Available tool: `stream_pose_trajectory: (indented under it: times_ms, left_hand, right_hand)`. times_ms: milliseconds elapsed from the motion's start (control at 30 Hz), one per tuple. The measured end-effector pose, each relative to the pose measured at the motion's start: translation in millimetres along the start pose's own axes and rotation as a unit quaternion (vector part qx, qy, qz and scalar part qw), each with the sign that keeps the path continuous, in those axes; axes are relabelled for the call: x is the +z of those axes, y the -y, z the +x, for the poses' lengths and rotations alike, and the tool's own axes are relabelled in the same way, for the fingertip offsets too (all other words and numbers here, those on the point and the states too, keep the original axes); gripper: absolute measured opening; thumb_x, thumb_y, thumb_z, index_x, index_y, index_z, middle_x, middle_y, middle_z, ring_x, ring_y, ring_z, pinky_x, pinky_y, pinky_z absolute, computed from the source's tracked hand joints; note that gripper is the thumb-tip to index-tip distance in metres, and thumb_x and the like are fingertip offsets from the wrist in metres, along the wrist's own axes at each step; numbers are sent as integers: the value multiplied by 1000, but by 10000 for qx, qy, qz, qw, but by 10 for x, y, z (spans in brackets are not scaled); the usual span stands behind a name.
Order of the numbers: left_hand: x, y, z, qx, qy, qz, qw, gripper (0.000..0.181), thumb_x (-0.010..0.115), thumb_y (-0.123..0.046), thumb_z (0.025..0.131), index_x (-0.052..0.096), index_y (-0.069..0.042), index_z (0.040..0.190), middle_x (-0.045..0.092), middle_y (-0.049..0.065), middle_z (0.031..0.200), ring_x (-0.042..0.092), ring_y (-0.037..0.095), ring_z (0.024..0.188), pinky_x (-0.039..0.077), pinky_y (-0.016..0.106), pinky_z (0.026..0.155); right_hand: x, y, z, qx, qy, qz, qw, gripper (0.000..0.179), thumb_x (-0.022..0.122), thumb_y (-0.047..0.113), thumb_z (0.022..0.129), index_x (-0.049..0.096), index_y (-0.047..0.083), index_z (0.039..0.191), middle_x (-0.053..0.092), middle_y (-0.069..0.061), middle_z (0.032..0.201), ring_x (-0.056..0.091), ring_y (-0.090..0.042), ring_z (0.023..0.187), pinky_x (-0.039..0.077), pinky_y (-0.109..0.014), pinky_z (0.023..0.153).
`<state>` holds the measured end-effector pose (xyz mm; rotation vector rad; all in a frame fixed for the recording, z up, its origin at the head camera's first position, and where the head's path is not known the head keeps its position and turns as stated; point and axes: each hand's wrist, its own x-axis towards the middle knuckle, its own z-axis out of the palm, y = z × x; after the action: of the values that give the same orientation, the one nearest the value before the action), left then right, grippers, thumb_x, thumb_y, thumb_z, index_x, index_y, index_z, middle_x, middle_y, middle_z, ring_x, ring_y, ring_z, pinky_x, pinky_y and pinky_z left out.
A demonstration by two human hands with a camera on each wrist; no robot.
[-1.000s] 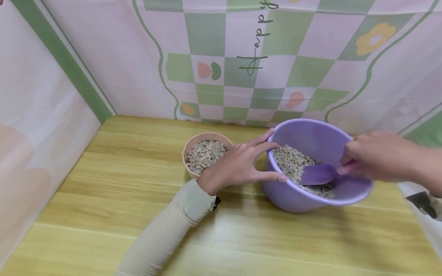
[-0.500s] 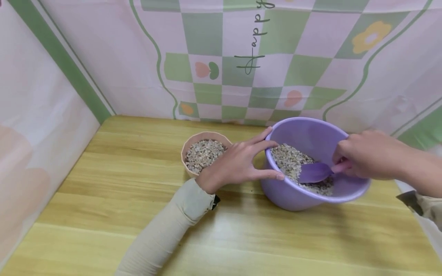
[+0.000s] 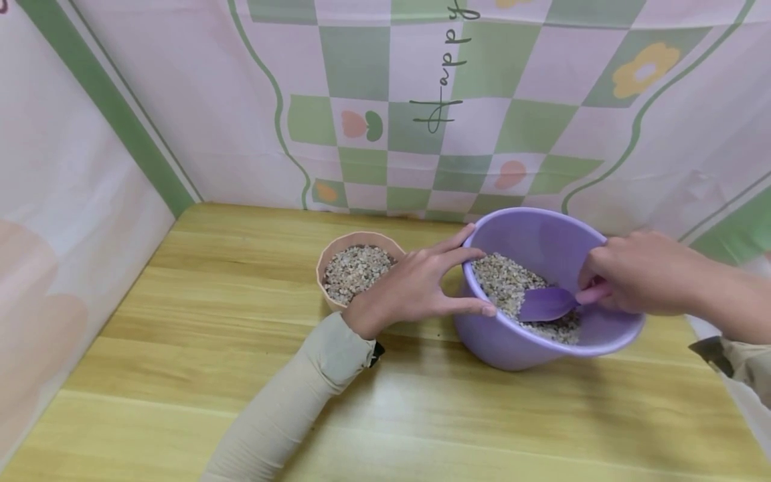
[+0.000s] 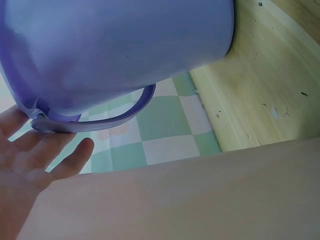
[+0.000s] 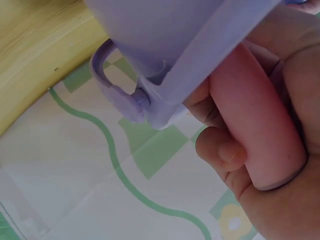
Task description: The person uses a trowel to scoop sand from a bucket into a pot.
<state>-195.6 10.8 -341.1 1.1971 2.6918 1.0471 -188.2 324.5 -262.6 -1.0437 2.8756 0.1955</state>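
A purple bucket (image 3: 502, 345) stands at the right with gravel (image 3: 502, 278) inside. My right hand (image 3: 638, 271) grips the pink handle (image 5: 257, 115) of a small shovel, its fingers curled round it in the right wrist view. The shovel's purple blade (image 3: 548, 304) lies against the gravel, its tip at the stones. With fingers spread and mostly straight, my left hand (image 3: 424, 284) rests on the bucket's left rim, near the carrying handle (image 4: 115, 120) in the left wrist view. Left of the bucket, partly behind my left wrist, a pink bowl (image 3: 328, 254) holds more gravel.
Everything stands on a wooden table (image 3: 229, 321). A checked, printed cloth (image 3: 415, 120) hangs behind it, and another pale cloth (image 3: 78, 221) hangs at the left. Small specks lie on the tabletop near the bucket. The right sleeve (image 3: 743, 365) shows at the right edge.
My right hand and the shovel have shifted slightly left inside the bucket over the first half second, then stay almost still. The left hand stays on the rim; the view shifts slightly.
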Motion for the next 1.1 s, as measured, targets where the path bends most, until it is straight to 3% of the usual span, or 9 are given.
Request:
stream_pose_trajectory:
  times_ms: [100, 467, 867, 1100]
  left_hand:
    - [8, 3, 2, 28, -29, -18, 10000, 86, 65, -74, 79, 50, -24, 147, 6, -15, 162, 45, 24, 137, 42, 38, 110]
    - [18, -6, 4, 25, 5, -1, 10000, 86, 65, -74, 79, 49, -25, 148, 5, -14, 162, 44, 25, 138, 41, 38, 110]
    - [1, 10, 6, 25, 2, 6, 10000, 86, 65, -74, 79, 50, -24, 147, 5, -14, 162, 49, 25, 134, 43, 37, 109]
    - [11, 11, 12, 40, -3, 18, 10000, 86, 65, -75, 79, 50, -24, 147, 6, -13, 163, 49, 26, 134, 44, 37, 107]
  right_hand:
    - [17, -11, -9, 25, -68, -28, 10000, 20, 90, 38, 70, 70, 38, 75, 65, 17, 72, 56, -7, 58, 50, -33, 50]
    - [165, -66, -29, -553, -868, -183, 9945, 21, 91, 37, 66, 72, 37, 75, 63, 22, 69, 55, -4, 56, 46, -27, 48]
    - [178, -90, -22, -785, -939, -112, 9924, 21, 91, 33, 66, 74, 39, 75, 65, 27, 70, 56, -1, 56, 44, -23, 46]
    - [232, -85, -39, -1044, -1302, 98, 9859, 27, 92, 29, 62, 71, 37, 76, 64, 30, 69, 55, 3, 55, 42, -19, 45]
